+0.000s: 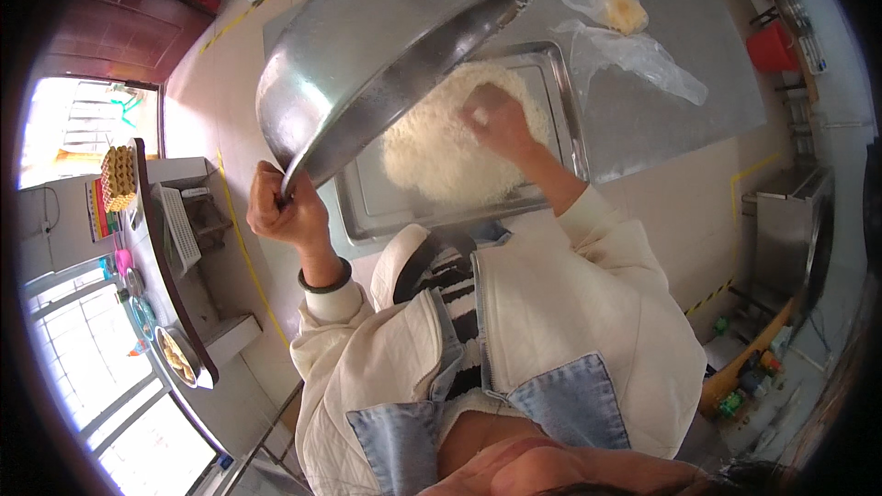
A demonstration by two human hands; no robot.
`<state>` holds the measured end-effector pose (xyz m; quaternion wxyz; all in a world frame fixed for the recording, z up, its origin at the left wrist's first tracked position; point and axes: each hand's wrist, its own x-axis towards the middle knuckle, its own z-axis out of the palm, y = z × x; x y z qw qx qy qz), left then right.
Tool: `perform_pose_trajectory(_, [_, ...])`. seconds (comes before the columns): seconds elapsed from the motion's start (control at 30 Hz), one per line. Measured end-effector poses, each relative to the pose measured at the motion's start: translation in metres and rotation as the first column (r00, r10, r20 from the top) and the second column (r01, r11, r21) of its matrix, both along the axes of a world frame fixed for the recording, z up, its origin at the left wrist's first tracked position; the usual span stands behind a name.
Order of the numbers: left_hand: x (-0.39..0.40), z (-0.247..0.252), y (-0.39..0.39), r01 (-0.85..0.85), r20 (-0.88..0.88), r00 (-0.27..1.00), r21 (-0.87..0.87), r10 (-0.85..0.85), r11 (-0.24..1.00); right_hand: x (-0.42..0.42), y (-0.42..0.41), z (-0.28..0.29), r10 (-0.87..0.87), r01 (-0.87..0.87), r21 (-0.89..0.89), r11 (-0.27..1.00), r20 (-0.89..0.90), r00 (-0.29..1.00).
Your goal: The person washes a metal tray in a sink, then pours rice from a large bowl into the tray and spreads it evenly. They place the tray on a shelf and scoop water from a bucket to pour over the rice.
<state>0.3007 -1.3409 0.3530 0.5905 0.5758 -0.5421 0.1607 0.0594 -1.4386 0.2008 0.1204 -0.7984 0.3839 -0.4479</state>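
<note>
My left hand (289,207) grips the rim of a large stainless-steel basin (365,48). The basin is tipped steeply on its side, with its mouth towards a rectangular metal tray (358,220). A mound of pale, grainy food, apparently cooked rice (441,158), lies in the tray, partly covered from view by the basin. Over this mound is my right hand (499,120), its fingers curled and somewhat blurred. Whether it holds any of the grains is unclear. Haze hangs around the mound.
Beyond the tray, two clear plastic bags (634,58) lie on the metal table (682,131), one with something yellowish inside. Shelving at left carries stacked egg trays (118,179) and a bowl of food (176,356). A red bucket (770,46) and metal cabinet (789,227) stand right.
</note>
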Motion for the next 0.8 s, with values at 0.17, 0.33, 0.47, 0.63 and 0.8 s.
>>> perform_pose_trajectory(0.17, [0.01,-0.003,0.008,0.054,-0.029,0.998,0.057,-0.053,0.997,-0.021,-0.025,0.117,-0.301,0.304,-0.121,0.945,0.048,0.953])
perform_pose_trajectory(0.33, [0.012,0.006,0.015,0.046,0.004,0.999,0.08,-0.046,0.996,-0.014,-0.059,0.183,-0.204,0.249,-0.493,0.834,0.144,0.968])
perform_pose_trajectory(0.47, [0.011,0.017,0.021,0.245,-0.056,0.969,0.114,-0.24,0.963,-0.012,-0.089,0.15,0.025,0.005,-0.171,0.985,0.171,0.985])
perform_pose_trajectory(0.63, [0.032,0.026,0.038,0.256,-0.185,0.954,0.093,-0.236,0.962,-0.009,-0.091,0.104,0.053,-0.325,0.456,0.828,0.514,0.856])
perform_pose_trajectory(0.8, [0.042,0.02,0.04,0.27,-0.558,0.767,-0.17,-0.318,0.948,0.029,-0.078,0.004,-0.073,-0.398,0.496,0.771,0.691,0.719])
